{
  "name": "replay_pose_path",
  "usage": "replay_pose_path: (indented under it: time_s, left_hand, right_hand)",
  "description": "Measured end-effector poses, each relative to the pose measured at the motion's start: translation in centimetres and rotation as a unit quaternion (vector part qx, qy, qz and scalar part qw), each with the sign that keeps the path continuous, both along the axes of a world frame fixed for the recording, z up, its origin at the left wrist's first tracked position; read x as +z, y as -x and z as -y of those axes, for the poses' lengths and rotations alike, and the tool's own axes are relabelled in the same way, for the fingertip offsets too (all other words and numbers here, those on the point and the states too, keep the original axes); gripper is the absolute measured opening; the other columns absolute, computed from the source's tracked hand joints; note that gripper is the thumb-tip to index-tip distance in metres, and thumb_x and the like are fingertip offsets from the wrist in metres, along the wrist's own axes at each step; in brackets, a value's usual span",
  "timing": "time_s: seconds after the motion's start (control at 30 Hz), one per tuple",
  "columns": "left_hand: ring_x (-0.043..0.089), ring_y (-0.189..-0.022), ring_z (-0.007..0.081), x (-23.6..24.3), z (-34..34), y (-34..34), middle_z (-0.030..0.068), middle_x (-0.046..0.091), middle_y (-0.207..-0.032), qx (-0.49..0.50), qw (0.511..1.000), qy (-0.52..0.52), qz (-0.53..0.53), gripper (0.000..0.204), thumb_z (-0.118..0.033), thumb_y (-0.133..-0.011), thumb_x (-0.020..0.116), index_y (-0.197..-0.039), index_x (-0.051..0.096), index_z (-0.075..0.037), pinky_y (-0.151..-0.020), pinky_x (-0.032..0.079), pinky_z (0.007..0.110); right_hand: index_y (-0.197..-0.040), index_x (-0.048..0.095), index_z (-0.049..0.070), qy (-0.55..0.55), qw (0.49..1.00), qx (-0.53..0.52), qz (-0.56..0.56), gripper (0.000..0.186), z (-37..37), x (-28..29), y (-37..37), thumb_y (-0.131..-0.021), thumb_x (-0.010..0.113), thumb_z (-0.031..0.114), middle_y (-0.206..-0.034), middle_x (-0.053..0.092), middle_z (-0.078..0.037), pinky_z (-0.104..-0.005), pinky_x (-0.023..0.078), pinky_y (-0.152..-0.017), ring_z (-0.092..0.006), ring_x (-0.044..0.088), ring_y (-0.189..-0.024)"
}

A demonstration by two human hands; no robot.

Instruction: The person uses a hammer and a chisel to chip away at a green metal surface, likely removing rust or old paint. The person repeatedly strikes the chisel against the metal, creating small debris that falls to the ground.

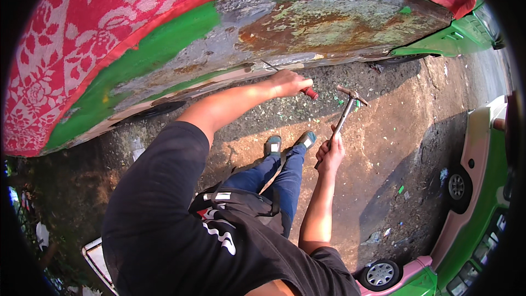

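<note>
My left hand (289,83) is closed around a screwdriver-like tool with a red handle (311,94). Its thin metal shaft (268,65) points up and left at the lower edge of a car's body panel (307,24); whether the tip touches the metal I cannot tell. Old green paint, grey patches and brown rust cover that panel. Lower right of it, my right hand (332,154) grips a hammer (345,116) by the shaft, with its narrow head up and apart from the red-handled tool.
A red and white floral cloth (104,16) drapes over the car's upper side. Green paint flakes (326,86) and litter lie on the rough ground. My shoes (307,139) stand close to the car. Behind on the right is a green and pink vehicle (482,153).
</note>
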State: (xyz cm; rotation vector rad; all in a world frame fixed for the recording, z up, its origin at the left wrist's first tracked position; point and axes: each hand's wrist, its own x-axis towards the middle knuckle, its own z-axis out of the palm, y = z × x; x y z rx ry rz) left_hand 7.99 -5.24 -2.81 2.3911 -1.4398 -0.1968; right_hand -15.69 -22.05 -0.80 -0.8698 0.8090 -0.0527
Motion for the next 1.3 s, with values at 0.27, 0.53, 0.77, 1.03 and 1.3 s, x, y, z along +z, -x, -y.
replay_pose_path:
  time_s: [0.27, 0.53, 0.77, 1.03, 1.3]
  left_hand:
    - [0.067, -0.074, 0.0296, -0.8, -1.3, -0.4, 0.0034, 0.067, -0.080, 0.036, 0.996, -0.071, -0.039, 0.021, -0.013, -0.080, 0.062, -0.098, 0.051, -0.018, -0.057, 0.051, 0.045]
    - [0.064, -0.067, 0.0267, -0.3, -1.3, 0.3, 0.0040, 0.057, -0.069, 0.006, 0.992, 0.119, 0.039, 0.021, -0.021, -0.075, 0.072, -0.086, 0.055, -0.015, -0.058, 0.049, 0.044]
    - [0.052, -0.068, 0.0260, 1.9, -3.7, 2.0, 0.0061, 0.050, -0.074, 0.074, 0.970, 0.213, -0.091, 0.038, -0.027, -0.077, 0.079, -0.066, 0.050, -0.005, -0.062, 0.041, 0.038]
    - [0.049, -0.067, 0.0251, 2.8, -7.4, 4.1, 0.0064, 0.047, -0.074, 0.111, 0.952, 0.273, -0.078, 0.041, -0.010, -0.071, 0.082, -0.064, 0.042, -0.006, -0.062, 0.040, 0.037]
    - [0.050, -0.069, 0.0253, 3.0, -7.6, 3.9, 0.0058, 0.049, -0.074, 0.112, 0.940, 0.317, -0.058, 0.034, -0.006, -0.068, 0.076, -0.064, 0.043, -0.007, -0.063, 0.040, 0.036]
  right_hand:
    - [-0.134, 0.053, 0.012, 0.002, 1.000, 0.009, -0.006, 0.037, 0.0, 0.3, 0.5, -0.102, 0.049, 0.031, -0.056, 0.031, 0.007, -0.0206, 0.022, -0.036, -0.0026, 0.027, -0.041]
    - [-0.131, 0.054, 0.009, 0.016, 0.999, 0.026, -0.013, 0.038, -0.6, 0.5, 0.3, -0.102, 0.049, 0.032, -0.056, 0.029, 0.009, -0.0197, 0.020, -0.036, -0.0015, 0.026, -0.041]
    - [-0.129, 0.054, 0.007, 0.027, 0.998, 0.047, -0.020, 0.036, -0.4, 1.2, 0.7, -0.102, 0.048, 0.031, -0.055, 0.027, 0.010, -0.0196, 0.019, -0.035, -0.0006, 0.025, -0.040]
    - [-0.128, 0.056, 0.007, 0.041, 0.994, 0.096, -0.025, 0.033, -0.6, 2.1, 1.3, -0.103, 0.047, 0.027, -0.055, 0.028, 0.010, -0.0194, 0.019, -0.035, -0.0007, 0.026, -0.040]
    - [-0.129, 0.057, 0.006, 0.118, 0.978, 0.170, -0.019, 0.033, -1.1, 2.9, 2.1, -0.103, 0.048, 0.024, -0.059, 0.038, 0.006, -0.0193, 0.026, -0.038, -0.0025, 0.033, -0.044]
